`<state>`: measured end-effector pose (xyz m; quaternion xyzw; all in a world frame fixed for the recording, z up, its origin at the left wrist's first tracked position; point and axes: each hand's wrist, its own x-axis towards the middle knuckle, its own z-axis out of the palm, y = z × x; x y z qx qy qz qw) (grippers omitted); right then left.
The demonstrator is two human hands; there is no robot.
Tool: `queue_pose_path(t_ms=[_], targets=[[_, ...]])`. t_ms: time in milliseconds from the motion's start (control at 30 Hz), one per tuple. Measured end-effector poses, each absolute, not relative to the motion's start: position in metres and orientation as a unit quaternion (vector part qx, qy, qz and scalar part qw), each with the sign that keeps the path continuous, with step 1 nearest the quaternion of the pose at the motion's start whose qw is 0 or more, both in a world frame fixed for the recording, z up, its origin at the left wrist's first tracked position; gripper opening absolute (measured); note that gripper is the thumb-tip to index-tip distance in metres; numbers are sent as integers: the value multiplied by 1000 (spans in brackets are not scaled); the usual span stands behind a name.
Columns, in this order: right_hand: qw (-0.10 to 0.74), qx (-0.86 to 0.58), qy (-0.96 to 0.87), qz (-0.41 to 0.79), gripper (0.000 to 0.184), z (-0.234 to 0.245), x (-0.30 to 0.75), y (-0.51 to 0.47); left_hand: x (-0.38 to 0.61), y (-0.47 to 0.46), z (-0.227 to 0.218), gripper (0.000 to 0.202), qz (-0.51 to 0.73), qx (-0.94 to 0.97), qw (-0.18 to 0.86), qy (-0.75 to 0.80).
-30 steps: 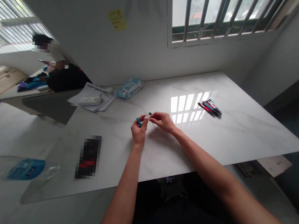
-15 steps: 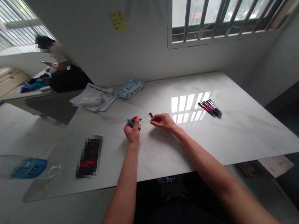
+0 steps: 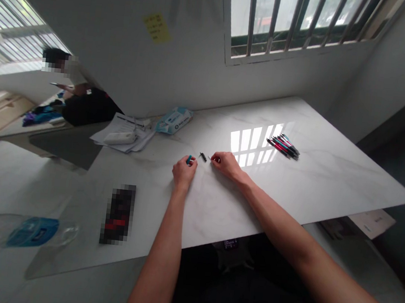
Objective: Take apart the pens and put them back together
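My left hand [image 3: 184, 170] is closed around a short teal pen barrel [image 3: 189, 159] just above the table. To its right, my right hand [image 3: 225, 162] pinches a thin, pale stick, apparently a pen refill [image 3: 209, 158], whose tip points left; the fingers hide most of it. Between the two hands a small black pen part [image 3: 203, 157] lies on the white marbled table [image 3: 218, 211], touched by neither. A bunch of pens [image 3: 283, 146] in black, red and teal rests farther right.
A pack of wipes [image 3: 175, 120] and papers [image 3: 128, 134] with a white device lie by the wall. At left are a blurred-out dark object [image 3: 118, 215] and a plastic bottle [image 3: 31, 233] on its side. A person [image 3: 82, 90] sits at the far left.
My left hand has turned, so the teal barrel now points up and shows less. My right hand has drawn slightly right with the thin stick, leaving the black part fully in view.
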<state>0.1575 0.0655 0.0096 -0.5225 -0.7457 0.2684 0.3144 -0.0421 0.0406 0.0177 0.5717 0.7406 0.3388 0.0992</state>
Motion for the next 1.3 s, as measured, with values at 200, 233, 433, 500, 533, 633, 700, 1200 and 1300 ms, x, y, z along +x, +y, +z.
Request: queue_pose_path(t_ms=[200,233,433,500,533,633,700,1200,1300], targets=[[270,-517,-780,227,24,11,156,67,-44,34,10,13,322,599,100,727],[263,-516,-784,222,24,10,156,67,-44,34,10,14,318,605,97,724],[239,-523,-794,196,24,8,156,64,-43,35,5,14,314,638,64,700],[234,-527,-793,198,26,9,156,63,-45,34,5,16,334,640,81,687],[232,-529,-792,199,27,9,156,63,-47,34,6,18,349,639,95,679],[227,-540,-786,199,31,10,155,60,-55,30,12,26,369,633,130,668],[223,-549,-780,200,31,11,155,59,-61,28,16,26,341,641,134,675],[282,-566,-736,240,28,8,133,59,-60,30,27,26,191,622,67,756],[292,-572,-727,245,27,7,128,57,-55,34,26,26,200,624,65,753]])
